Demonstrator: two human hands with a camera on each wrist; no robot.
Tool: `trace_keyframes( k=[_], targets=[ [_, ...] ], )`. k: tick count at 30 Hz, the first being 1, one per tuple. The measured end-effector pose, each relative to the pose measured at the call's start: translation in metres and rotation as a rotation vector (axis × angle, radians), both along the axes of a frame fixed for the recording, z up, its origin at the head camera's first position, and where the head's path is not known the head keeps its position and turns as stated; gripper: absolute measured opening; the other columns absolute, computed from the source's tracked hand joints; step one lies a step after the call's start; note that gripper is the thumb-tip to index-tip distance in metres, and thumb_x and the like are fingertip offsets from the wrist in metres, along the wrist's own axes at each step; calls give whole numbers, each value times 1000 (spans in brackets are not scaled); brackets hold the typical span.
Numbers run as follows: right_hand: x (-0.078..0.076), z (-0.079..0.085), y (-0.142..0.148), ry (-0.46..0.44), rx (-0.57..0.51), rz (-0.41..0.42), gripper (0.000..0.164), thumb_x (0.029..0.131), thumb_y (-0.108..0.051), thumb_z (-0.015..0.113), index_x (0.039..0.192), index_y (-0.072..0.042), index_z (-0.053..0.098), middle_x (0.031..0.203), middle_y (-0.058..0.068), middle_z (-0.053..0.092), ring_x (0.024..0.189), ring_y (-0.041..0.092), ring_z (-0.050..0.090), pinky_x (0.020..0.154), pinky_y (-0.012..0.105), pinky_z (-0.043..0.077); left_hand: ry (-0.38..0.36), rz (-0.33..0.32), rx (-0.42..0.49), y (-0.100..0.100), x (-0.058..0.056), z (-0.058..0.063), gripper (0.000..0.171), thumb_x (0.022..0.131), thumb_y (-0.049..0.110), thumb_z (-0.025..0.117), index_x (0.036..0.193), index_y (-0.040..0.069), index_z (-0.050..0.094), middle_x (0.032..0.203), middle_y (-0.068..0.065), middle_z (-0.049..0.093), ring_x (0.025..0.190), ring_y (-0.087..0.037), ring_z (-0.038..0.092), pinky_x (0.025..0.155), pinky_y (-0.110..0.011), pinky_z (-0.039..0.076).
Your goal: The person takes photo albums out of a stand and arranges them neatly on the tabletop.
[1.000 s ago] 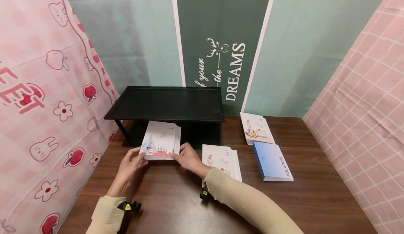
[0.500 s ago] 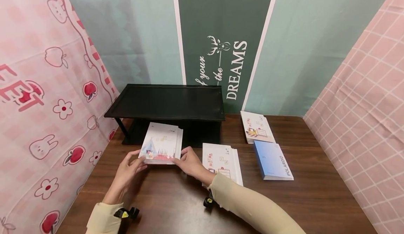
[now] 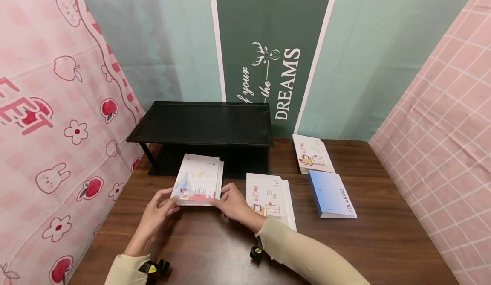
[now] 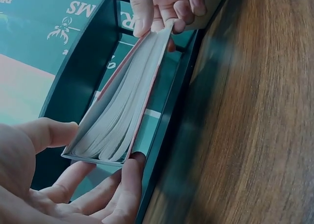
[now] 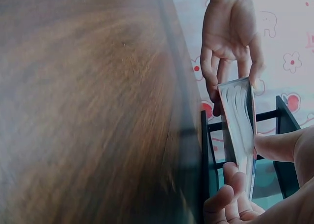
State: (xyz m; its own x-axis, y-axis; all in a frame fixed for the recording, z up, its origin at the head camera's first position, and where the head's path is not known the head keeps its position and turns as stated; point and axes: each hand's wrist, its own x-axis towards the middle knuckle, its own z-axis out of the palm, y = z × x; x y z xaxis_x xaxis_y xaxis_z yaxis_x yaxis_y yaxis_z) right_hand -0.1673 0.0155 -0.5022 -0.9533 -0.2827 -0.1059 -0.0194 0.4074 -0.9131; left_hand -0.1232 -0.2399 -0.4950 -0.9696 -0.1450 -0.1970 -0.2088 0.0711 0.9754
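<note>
A white photo album with a tent drawing on its cover is held level by both hands at the front of the black two-tier shelf. My left hand pinches its near left corner, thumb on the cover and fingers underneath. At the near right corner my right hand grips it the same way. The left wrist view shows the page edges of the album fanned slightly between its covers. Seen from the right wrist, the album is close in front of the shelf's frame.
Another white album lies beside my right forearm, partly covered by the sleeve. Further right, a blue album marked POLAROID lies against a third white album. Patterned cloths hang around the wooden table.
Both hands have drawn the held album a little toward me and slightly right, away from the shelf's front. The other albums stay in place.
</note>
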Motion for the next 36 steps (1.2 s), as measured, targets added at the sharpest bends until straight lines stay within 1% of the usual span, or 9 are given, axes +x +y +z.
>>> trace_keyframes(
  k=[1,8,10,13,17,25,29,32,36],
  targets=[
    [1,0,0,-5,-6,-2,52,96,-28,83,123,4,54,81,2,67,53,11,57,64,28,52,3,-1,-5,0,0,0,50,110,15,64,153,-3,46,140,-25,60,98,0,69,92,-29,62],
    [10,1,3,-46,-58,-18,49,95,-24,84,123,3,53,79,2,68,61,43,69,56,28,50,11,-11,-25,1,4,-2,50,111,17,62,154,-2,46,151,-31,49,98,0,68,91,-25,61],
    [13,2,3,-61,-79,-23,49,95,-23,84,122,3,52,79,3,69,56,40,67,53,26,48,17,-8,-28,2,5,-2,49,112,18,62,153,-3,47,149,-31,50,97,-1,69,90,-25,62],
    [16,1,5,-79,-112,-23,50,95,-21,84,122,4,51,80,10,71,47,26,61,48,25,46,18,-2,-34,2,7,-2,46,112,20,61,150,-4,49,147,-32,52,97,-3,71,90,-27,62],
    [21,1,6,-99,-147,-16,50,95,-19,83,122,6,50,85,21,73,46,18,58,45,25,43,4,-8,-51,2,9,0,44,113,22,59,149,-2,50,147,-31,52,98,-3,71,92,-29,62],
    [31,5,11,-113,-153,-3,50,94,-20,83,122,4,48,84,20,73,43,20,58,41,27,44,11,-14,-62,4,16,3,41,112,19,60,146,-2,52,145,-30,53,97,-5,71,89,-24,61],
    [36,5,13,-123,-165,7,52,95,-21,83,123,4,47,82,12,71,42,21,59,38,30,45,27,-17,-65,6,20,3,38,112,15,60,144,-4,51,144,-31,53,95,-6,71,86,-24,62],
    [38,4,13,-120,-149,12,52,96,-23,82,124,3,47,80,4,69,45,28,62,39,30,45,36,-16,-54,7,22,2,37,111,12,61,141,-7,50,145,-32,53,94,-6,71,85,-24,62],
    [42,3,13,-121,-139,19,52,96,-23,82,124,3,47,80,2,68,49,37,66,41,30,47,34,-8,-48,7,25,0,36,110,8,61,140,-9,50,142,-32,56,92,-7,71,83,-26,63]
  ],
)
